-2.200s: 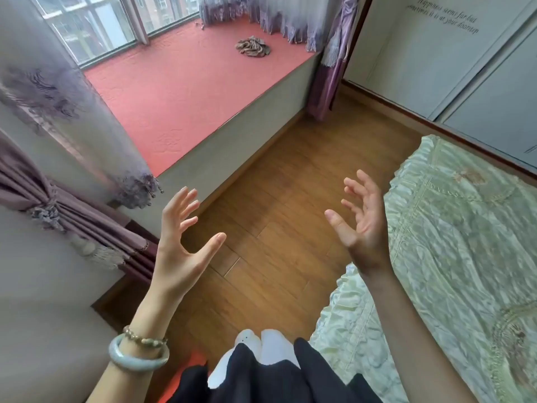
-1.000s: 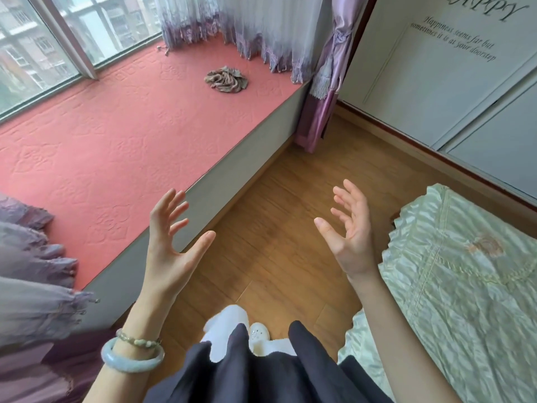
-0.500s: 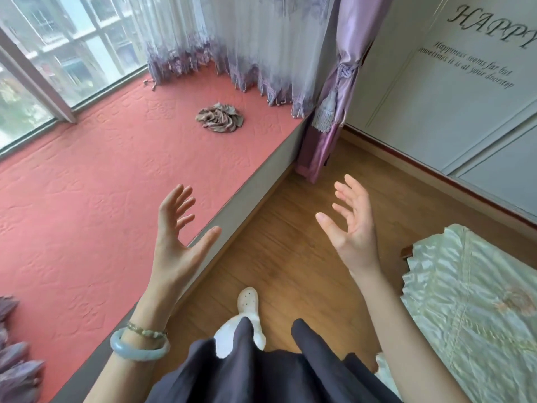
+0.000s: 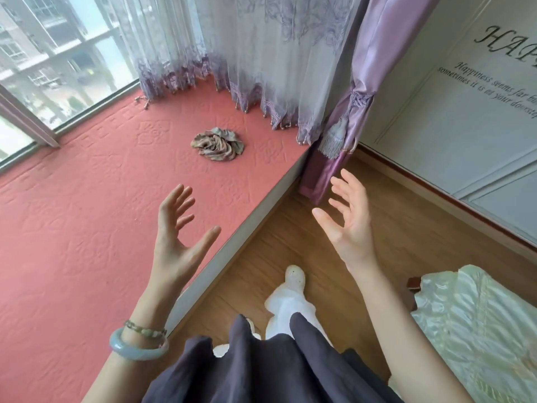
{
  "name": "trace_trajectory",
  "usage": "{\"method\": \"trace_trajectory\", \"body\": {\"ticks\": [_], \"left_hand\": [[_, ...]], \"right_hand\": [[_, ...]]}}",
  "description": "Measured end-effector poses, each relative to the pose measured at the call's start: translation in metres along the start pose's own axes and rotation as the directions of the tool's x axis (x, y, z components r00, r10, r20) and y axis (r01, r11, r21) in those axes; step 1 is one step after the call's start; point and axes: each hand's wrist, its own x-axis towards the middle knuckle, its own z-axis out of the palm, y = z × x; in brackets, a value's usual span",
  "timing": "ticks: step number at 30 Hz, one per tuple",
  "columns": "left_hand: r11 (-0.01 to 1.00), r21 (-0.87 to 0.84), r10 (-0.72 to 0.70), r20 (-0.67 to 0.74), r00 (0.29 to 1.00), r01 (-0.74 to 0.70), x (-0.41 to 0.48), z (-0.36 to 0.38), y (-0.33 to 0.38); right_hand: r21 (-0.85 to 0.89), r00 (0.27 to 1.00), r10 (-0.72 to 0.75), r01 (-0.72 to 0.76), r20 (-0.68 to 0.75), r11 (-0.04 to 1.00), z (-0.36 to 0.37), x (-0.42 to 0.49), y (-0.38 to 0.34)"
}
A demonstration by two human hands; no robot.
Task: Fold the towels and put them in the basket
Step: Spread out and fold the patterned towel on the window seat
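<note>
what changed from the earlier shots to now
The person has stepped toward the red window seat, so the crumpled cloth on it sits nearer and the bed has slid to the right edge. Nothing was taken or let go: left hand and right hand stay raised, open and empty.

Coral red over the window seat (image 4: 87, 213), embossed with faint flower outlines. On the crumpled towel (image 4: 217, 144), mottled grey, tan and dull green. Sheer white for the lace curtain (image 4: 261, 53), with lilac scrollwork and a purple fringe (silvery beads along the hem); plain glossy lilac for the satin curtain (image 4: 374, 68). Honey-brown planks on the floor (image 4: 290, 242). Pale green sheen on the bedspread (image 4: 479, 330), cream stitching. Milky blue-green bangle (image 4: 136, 349), charcoal garment (image 4: 261, 373), white slipper (image 4: 290, 298), black script on the white wall panel (image 4: 436, 126).
</note>
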Motion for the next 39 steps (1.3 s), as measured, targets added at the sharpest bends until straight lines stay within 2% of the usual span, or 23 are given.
{"method": "trace_trajectory", "body": {"ticks": [11,21,29,39], "left_hand": [[0.995,0.019,-0.089,-0.182,0.979,0.094,0.111,0.070,-0.012],[0.984,0.032,-0.151,-0.385,0.910,0.177,0.186,0.131,-0.015],[0.964,0.055,-0.202,-0.475,0.856,0.258,0.213,0.128,-0.029],[0.948,0.066,-0.250,-0.444,0.860,0.310,0.257,0.088,-0.066]], "right_hand": [[0.004,0.979,-0.013,0.013,0.202,1.000,-0.011,0.170,0.036],[0.013,0.896,-0.033,0.030,0.443,0.999,-0.009,0.299,0.061],[-0.002,0.807,-0.025,0.032,0.590,0.999,0.033,0.348,0.072],[-0.029,0.801,0.018,-0.001,0.598,1.000,0.100,0.387,0.077]]}}
